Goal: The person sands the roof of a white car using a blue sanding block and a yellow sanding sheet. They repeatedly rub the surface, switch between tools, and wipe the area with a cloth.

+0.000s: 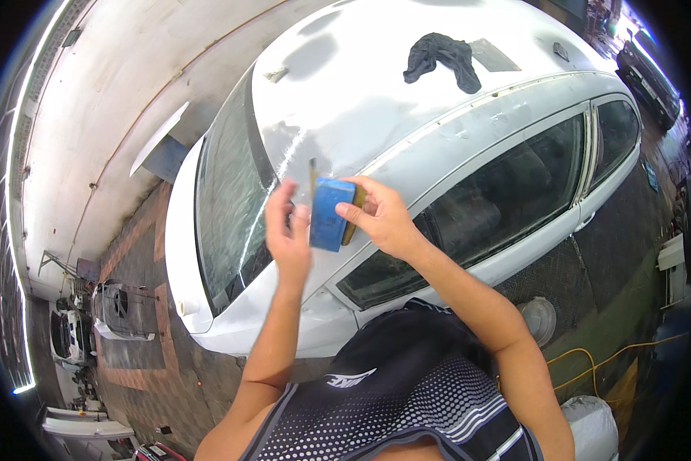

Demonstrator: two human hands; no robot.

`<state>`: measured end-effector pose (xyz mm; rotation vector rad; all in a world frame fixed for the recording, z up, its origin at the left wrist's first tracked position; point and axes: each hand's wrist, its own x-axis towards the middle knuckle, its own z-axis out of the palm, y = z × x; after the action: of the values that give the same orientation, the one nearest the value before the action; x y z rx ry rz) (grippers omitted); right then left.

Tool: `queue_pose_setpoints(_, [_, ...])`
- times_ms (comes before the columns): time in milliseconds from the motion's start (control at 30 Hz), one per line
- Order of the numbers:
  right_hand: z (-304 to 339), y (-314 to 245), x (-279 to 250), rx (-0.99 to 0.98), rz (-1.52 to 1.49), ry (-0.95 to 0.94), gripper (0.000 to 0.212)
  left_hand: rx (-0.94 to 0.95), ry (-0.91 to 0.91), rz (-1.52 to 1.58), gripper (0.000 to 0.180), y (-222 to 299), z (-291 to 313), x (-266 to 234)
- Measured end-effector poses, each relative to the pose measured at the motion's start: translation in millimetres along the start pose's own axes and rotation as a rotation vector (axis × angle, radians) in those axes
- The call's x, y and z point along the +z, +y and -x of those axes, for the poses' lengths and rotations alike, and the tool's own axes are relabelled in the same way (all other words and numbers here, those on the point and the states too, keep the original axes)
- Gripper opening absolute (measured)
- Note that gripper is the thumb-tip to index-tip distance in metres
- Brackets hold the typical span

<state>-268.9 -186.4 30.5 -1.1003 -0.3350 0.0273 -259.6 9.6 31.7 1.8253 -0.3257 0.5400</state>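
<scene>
My right hand [384, 219] grips a blue sanding block [330, 213], thumb on its face and fingers behind it. Tan sandpaper [354, 217] shows along the block's right side, and a thin flap stands up at its upper left. Close to the block's left edge is my left hand [288, 227], slightly blurred, fingers bent and apart with nothing visible in them. Both hands are raised over the roof edge of a white car [414, 131], by the windshield [226, 192]. The roof shows dull grey patches.
A crumpled black cloth [441, 60] lies on the roof beside a grey sheet [493, 55]. A small crumpled piece [276, 74] rests near the windshield's top. Behind me are a yellow cable [591, 361] and a round metallic thing [540, 321] on the floor. A pale wall [122, 84] stands beyond the car.
</scene>
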Motion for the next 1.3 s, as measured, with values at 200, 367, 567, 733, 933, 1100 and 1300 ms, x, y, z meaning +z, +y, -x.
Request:
queue_pose_setpoints(200, [-2.6, 10.6, 8.5, -0.012, -0.003, -0.130, 0.043, -0.510, -0.287, 0.532, 0.037, -15.0, -36.6, -35.0])
queue_pose_setpoints(367, [-6.8, 29.9, 13.1, 0.094, -0.019, 0.181, 0.038, -0.103, -0.303, 0.142, 0.032, -3.9, -19.2, -21.3])
queue_pose_setpoints(567, [-21.8, 42.9, 24.8, 0.120, -0.269, 0.402, 0.039, 0.445, -0.272, -0.689, 0.089, 25.1, 10.5, 13.1])
queue_pose_setpoints(733, [-44.7, 37.0, 21.1, 0.049, -0.213, 0.405, 0.042, 0.568, -0.154, -0.647, 0.087, -1.5, -28.7, 22.5])
queue_pose_setpoints(933, [-88.5, -36.4, -94.9, -0.326, 1.035, 0.513, 0.042, 0.314, -0.373, -0.481, 0.068, -27.1, -81.9, -19.3])
queue_pose_setpoints(1100, [-98.4, -94.0, -277.1, -0.362, 1.352, 0.931, 0.037, 0.441, -0.546, -0.557, 0.050, -71.3, -69.4, -25.1])
queue_pose_setpoints(1300, [-86.5, -101.0, -296.0, -0.537, 1.539, 0.745, 0.036, 0.462, -0.499, -0.569, 0.053, -91.4, -51.8, -41.5])
